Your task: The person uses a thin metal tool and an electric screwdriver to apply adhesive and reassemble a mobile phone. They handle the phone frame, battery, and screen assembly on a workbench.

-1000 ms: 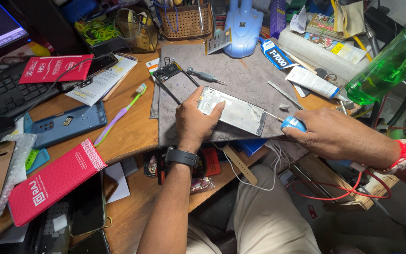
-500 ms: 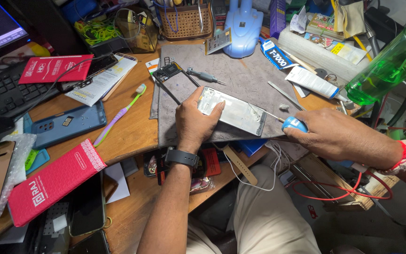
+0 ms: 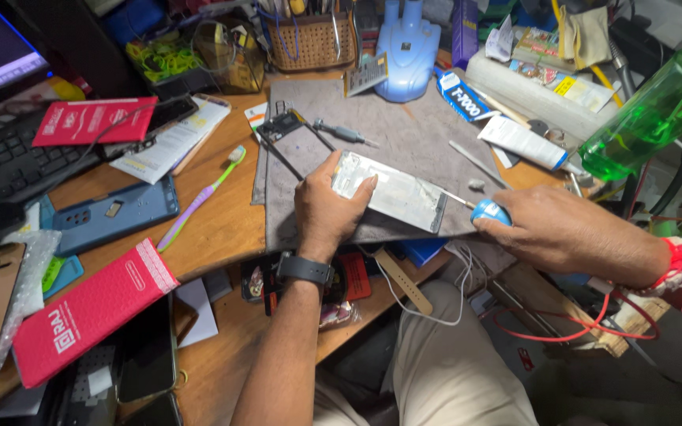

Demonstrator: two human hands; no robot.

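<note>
The opened phone [image 3: 392,192] lies flat on a grey mat [image 3: 404,134] on the wooden counter [image 3: 222,229], right under the left hand [image 3: 329,207]. That hand lies palm down with its fingers bent over the phone's near end, pressing it still. The right hand [image 3: 550,229] is just beside the phone's other end — it is closed around a small screwdriver [image 3: 479,208] with a blue handle, and the thin metal tip touches the phone's edge. At the back a woven basket [image 3: 309,39] holds tools standing up. The left arm comes straight up from below with a dark watch [image 3: 305,270] on the wrist; the right arm comes in from the side.
</note>
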